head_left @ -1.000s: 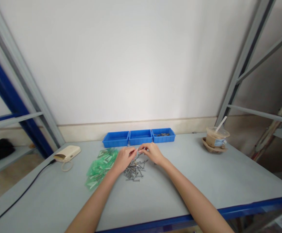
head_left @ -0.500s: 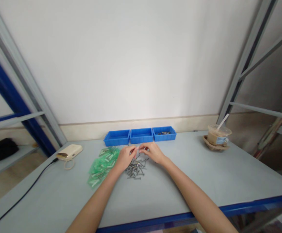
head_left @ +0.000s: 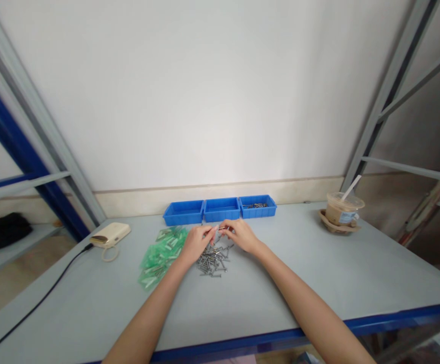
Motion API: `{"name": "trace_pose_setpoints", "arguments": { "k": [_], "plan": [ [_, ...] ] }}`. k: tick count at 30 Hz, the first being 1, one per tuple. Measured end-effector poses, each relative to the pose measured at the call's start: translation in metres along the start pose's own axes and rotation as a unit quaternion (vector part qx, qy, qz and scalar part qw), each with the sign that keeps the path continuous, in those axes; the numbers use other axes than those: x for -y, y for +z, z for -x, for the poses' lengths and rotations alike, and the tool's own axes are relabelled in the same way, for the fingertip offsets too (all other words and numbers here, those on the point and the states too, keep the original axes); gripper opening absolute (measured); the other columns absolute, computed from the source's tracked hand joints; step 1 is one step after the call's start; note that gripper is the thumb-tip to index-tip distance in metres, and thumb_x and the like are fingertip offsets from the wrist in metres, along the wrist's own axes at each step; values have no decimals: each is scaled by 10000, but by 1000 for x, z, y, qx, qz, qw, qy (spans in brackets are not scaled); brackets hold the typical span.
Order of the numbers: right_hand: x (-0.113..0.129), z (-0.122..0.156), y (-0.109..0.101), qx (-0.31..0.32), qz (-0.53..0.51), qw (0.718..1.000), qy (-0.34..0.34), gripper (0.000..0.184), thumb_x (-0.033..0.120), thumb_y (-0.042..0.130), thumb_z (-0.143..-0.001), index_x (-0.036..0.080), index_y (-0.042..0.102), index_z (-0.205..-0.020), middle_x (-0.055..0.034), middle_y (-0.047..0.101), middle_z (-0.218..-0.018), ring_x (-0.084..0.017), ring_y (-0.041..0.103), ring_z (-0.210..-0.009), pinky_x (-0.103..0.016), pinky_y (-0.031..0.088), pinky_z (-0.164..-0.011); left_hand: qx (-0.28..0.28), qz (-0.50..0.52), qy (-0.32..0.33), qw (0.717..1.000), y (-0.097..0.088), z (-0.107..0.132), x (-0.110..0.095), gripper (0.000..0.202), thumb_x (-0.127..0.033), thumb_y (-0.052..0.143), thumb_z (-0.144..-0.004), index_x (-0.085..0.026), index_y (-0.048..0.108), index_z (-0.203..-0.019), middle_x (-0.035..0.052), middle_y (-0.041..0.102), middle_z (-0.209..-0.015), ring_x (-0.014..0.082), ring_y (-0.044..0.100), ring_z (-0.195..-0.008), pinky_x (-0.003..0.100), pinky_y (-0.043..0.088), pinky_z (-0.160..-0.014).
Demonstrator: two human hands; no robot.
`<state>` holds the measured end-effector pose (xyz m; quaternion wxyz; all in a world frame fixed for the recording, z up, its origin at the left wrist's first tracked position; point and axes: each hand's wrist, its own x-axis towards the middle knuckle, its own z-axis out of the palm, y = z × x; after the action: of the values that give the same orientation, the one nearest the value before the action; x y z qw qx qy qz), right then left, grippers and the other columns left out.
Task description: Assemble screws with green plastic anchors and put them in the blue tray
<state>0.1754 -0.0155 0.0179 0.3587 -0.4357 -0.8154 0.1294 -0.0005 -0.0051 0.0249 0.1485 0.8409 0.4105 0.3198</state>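
Observation:
My left hand (head_left: 197, 244) and my right hand (head_left: 241, 235) meet fingertip to fingertip above a loose pile of metal screws (head_left: 210, 263). My right thumb and fingers pinch a small, thin metal piece that looks like a screw. The left fingertips are pressed together too, with a small pale thing at their tips too small to make out. Left of the pile, partly behind my left forearm, lies a green see-through plastic bag (head_left: 159, 258) with several pale and metal pieces in it.
Three blue bins stand in a row at the back: the left bin (head_left: 184, 218), middle bin (head_left: 222, 215) and right bin (head_left: 257, 213), which holds small metal parts. A cream device (head_left: 111, 233) with a black cable lies left. A drink cup (head_left: 341, 210) sits in a cardboard holder right.
The view has shifted slightly. My hands stay together over the pile, and their fingertips have shifted a little around the small piece.

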Motion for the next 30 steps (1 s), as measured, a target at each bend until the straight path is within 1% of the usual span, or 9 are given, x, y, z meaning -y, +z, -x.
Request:
{"name": "trace_pose_setpoints", "arguments": {
  "k": [4,9,12,15,17,20,24,27,30],
  "plan": [
    [0,0,-1,-4,9,1000,-4,255,373,444,-873,213,627,-952,13,637,-687,-107,538,-604,-195,335,-610,18,21,-7,1000,2,0,3,427,-378,327,-875,-164,513,-555,-16,574,-519,122,520,-518,217,352,-574],
    [0,0,-1,5,20,1000,-4,326,404,407,-885,188,636,-799,18,619,-630,-94,503,-561,-192,295,-561,11,39,-12,999,5,-1,6,311,-392,344,-868,-175,540,-759,-30,595,-553,124,503,-507,218,348,-557],
    [-1,0,0,5,19,1000,2,319,390,398,-892,188,628,-803,19,623,-641,-94,503,-567,-193,292,-564,8,30,-13,999,5,-1,5,335,-400,336,-866,-179,525,-700,-28,582,-545,121,481,-497,220,337,-546],
    [-1,0,2,9,8,1000,4,266,397,446,-870,201,622,-904,19,633,-667,-100,522,-590,-192,307,-580,6,30,-14,999,4,-1,4,373,-402,333,-866,-175,514,-632,-26,562,-522,117,469,-481,220,327,-534],
    [-1,1,2,6,2,1000,0,262,405,470,-857,202,617,-933,17,634,-667,-104,529,-598,-191,314,-589,5,36,-14,999,5,0,4,393,-406,334,-867,-172,511,-604,-23,556,-512,117,478,-484,221,333,-542],
    [0,1,3,3,4,1000,-12,295,400,427,-879,191,628,-827,16,617,-629,-100,515,-576,-191,307,-580,8,54,-15,998,6,0,6,393,-407,331,-873,-170,520,-624,-18,568,-518,124,506,-510,223,351,-569],
    [0,2,4,0,11,1000,-1,401,395,373,-900,177,608,-661,14,591,-575,-96,488,-536,-199,295,-567,15,72,-15,997,7,0,8,262,-382,389,-856,-177,544,-808,-31,599,-565,123,501,-507,220,353,-556],
    [1,1,5,8,-13,1000,20,421,406,363,-900,175,601,-640,15,596,-572,-96,492,-529,-199,297,-555,8,71,-10,997,6,0,5,231,-364,418,-848,-178,543,-789,-28,610,-603,121,518,-545,215,363,-578],
    [1,0,5,-8,-26,999,46,445,409,350,-903,171,586,-611,18,592,-555,-91,490,-516,-199,305,-560,5,75,-6,997,4,1,1,255,-362,403,-859,-175,559,-786,-18,616,-630,124,537,-585,213,374,-600]
  ]
}}
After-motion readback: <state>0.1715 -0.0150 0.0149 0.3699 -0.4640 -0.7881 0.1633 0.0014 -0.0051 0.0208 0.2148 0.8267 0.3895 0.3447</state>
